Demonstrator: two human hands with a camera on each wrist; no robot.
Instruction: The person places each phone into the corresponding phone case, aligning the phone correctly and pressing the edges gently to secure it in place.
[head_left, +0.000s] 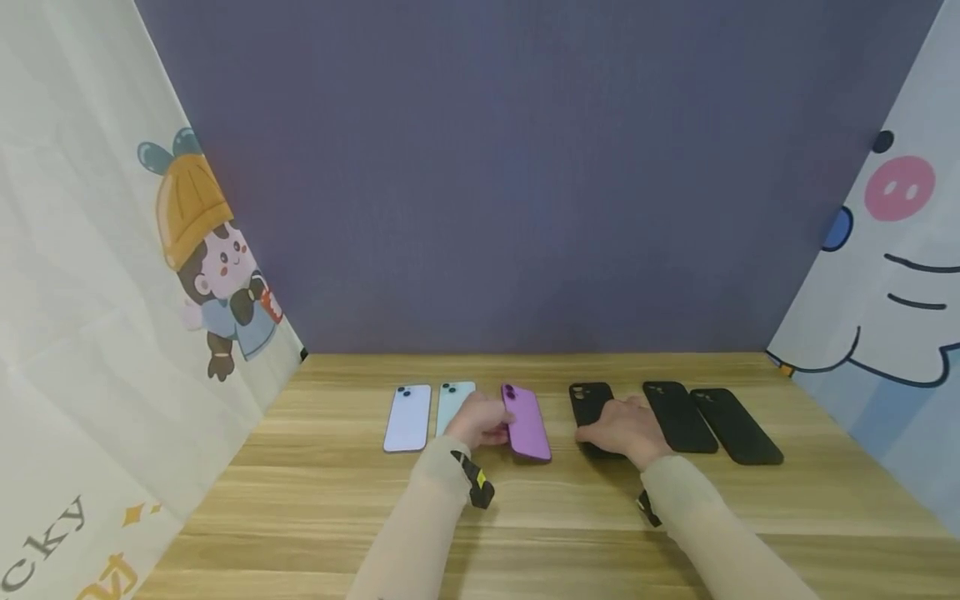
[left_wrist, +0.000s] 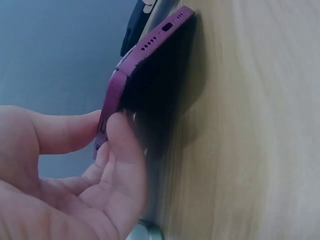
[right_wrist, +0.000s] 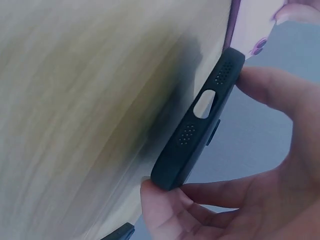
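Observation:
My left hand (head_left: 482,421) pinches the left edge of a purple phone (head_left: 529,423) between thumb and fingers. In the left wrist view the phone (left_wrist: 157,36) is tilted, its bottom end with the charging port showing and a shadow beneath it on the wood. My right hand (head_left: 626,429) grips a black phone case (head_left: 588,400) across its width, thumb on one long side and fingers on the other. The right wrist view shows the end of the case (right_wrist: 172,155) with its port cutout and speaker holes. Part of its back is hidden under the hand.
Left of the purple phone lie a mint-green phone (head_left: 450,402), partly behind the left hand, and a pale lilac phone (head_left: 408,421). Two more black cases, a nearer one (head_left: 681,421) and an outer one (head_left: 738,429), lie at the right. A dark panel (head_left: 480,208) stands behind the wooden table (head_left: 315,475).

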